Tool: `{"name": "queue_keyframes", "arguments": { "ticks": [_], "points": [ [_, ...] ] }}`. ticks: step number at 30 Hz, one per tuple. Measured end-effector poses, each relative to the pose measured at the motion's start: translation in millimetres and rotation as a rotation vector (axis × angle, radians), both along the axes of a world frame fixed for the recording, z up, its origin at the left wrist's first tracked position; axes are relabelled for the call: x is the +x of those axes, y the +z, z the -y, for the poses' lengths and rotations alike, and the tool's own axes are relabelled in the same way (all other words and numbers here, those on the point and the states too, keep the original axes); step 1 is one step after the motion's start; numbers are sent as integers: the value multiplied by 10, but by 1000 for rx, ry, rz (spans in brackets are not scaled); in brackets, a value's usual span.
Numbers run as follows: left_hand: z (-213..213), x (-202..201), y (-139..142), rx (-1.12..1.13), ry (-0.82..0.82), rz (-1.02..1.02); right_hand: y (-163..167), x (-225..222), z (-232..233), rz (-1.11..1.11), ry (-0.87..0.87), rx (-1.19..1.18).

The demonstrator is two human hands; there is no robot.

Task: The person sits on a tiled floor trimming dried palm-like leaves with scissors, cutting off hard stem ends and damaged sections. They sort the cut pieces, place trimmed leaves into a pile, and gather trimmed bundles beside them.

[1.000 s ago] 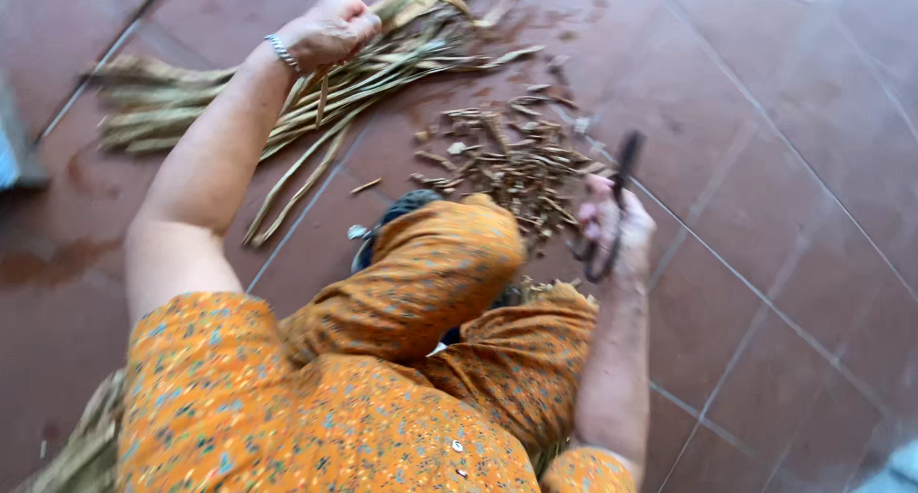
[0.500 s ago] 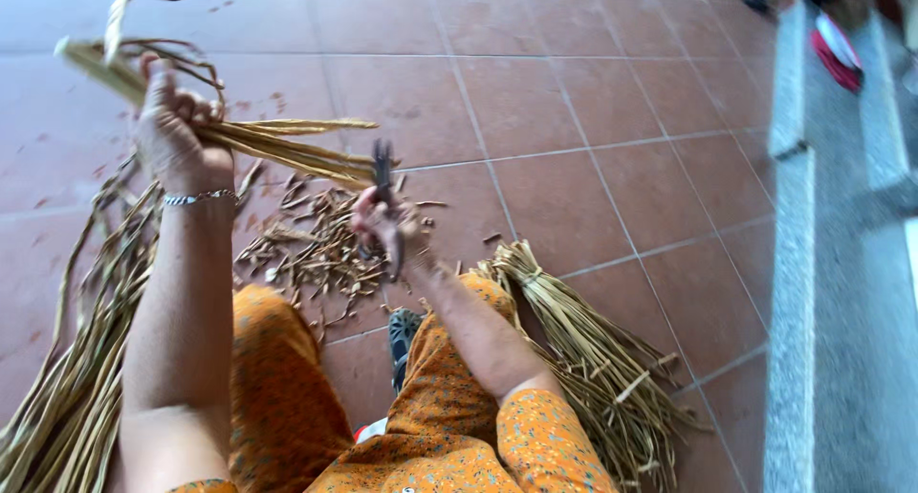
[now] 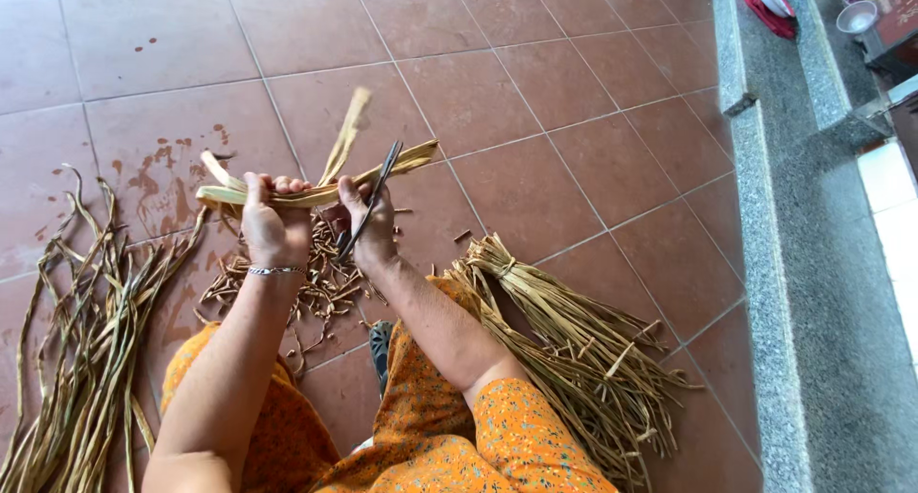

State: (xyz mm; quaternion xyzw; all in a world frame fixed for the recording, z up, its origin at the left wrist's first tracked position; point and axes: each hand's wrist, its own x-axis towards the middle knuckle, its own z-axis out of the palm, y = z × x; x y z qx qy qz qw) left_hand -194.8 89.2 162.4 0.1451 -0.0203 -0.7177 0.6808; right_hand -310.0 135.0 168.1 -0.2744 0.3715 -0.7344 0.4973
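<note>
A pale dried leaf strip (image 3: 316,192) is held crosswise above the lap, its long axis running left to right and rising slightly rightward. It is gripped in the clenched left hand (image 3: 271,227); dark scissors (image 3: 371,198) are grasped by the right hand (image 3: 368,230), tips pointing away. Below lie cut scraps (image 3: 316,287) on red floor tiles (image 3: 535,91), with a grey stone step (image 3: 813,292) beyond.

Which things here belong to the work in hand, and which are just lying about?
In use:
- left hand gripping pale dried leaf strips
- right hand holding dark metal scissors
- heap of brown trimmings
- tied straw-coloured bundle
- loose long dried strips

Lying about:
- red cloth
- small metal bowl
</note>
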Motion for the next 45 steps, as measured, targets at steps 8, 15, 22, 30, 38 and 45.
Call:
{"name": "queue_keyframes", "arguments": {
  "ticks": [8, 15, 22, 30, 38, 45],
  "points": [
    [-73, -111, -268, 48, -107, 182, 93, -267, 123, 113, 86, 33],
    [-198, -155, -351, -56, -288, 318, 117, -346, 115, 1, 19, -39],
    [-228, -56, -198, -85, -191, 318, 46, -300, 120, 67, 180, 26],
    [-572, -76, 176, 19, -601, 585, 104, -419, 154, -154, -41, -42],
    [-201, 363, 326, -532, -539, 1018, 159, -591, 52, -488, 47, -336],
    [80, 263, 369, -545, -311, 883, 17, -371, -180, -1127, 114, -175]
  ]
}}
